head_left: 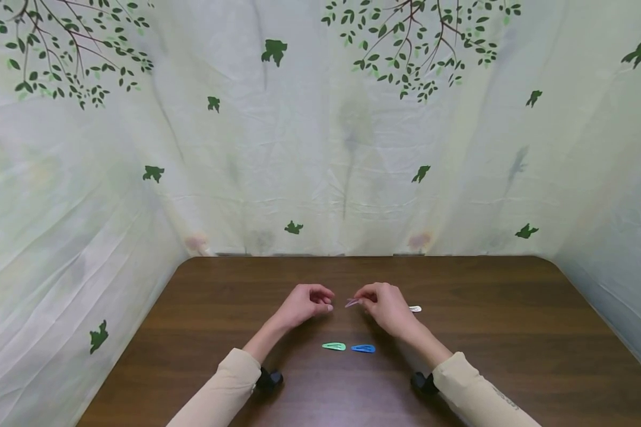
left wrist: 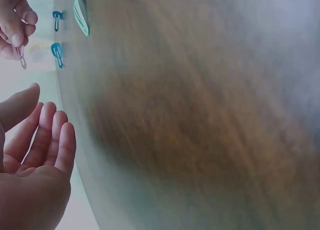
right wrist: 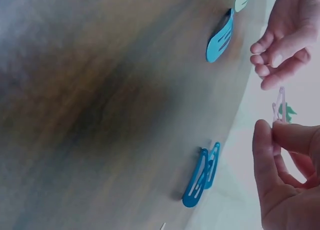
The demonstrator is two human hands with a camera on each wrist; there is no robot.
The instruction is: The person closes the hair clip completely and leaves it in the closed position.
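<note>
At left, over the dark brown wood-grain tabletop (head_left: 203, 332), the left hand (head_left: 305, 305) holds nothing; its fingers are gently bent, with the thumb apart from them. Next, nearer the wearer, lies a light green, teardrop-shaped snap hair clip (head_left: 333, 346). Between the hands, above the tabletop, is a pale pink, slender snap hair clip (head_left: 351, 303), its narrow parts apparently splayed. Just beside the green clip lies a blue, teardrop-shaped snap hair clip (head_left: 363, 349). The right hand (head_left: 387, 305) pinches the pink clip between thumb and finger, the free end pointing toward the left hand. Two further blue, elongated hair clips (right wrist: 194, 180) lie near this hand in the right wrist view; whether they touch is unclear. At far right, a white, slender hair clip (head_left: 416, 309) shows partly behind the right hand. The pink clip, probably thin metal, should prove light, springy and rather slippery; its edges near the broader end offer the surest hold.
</note>
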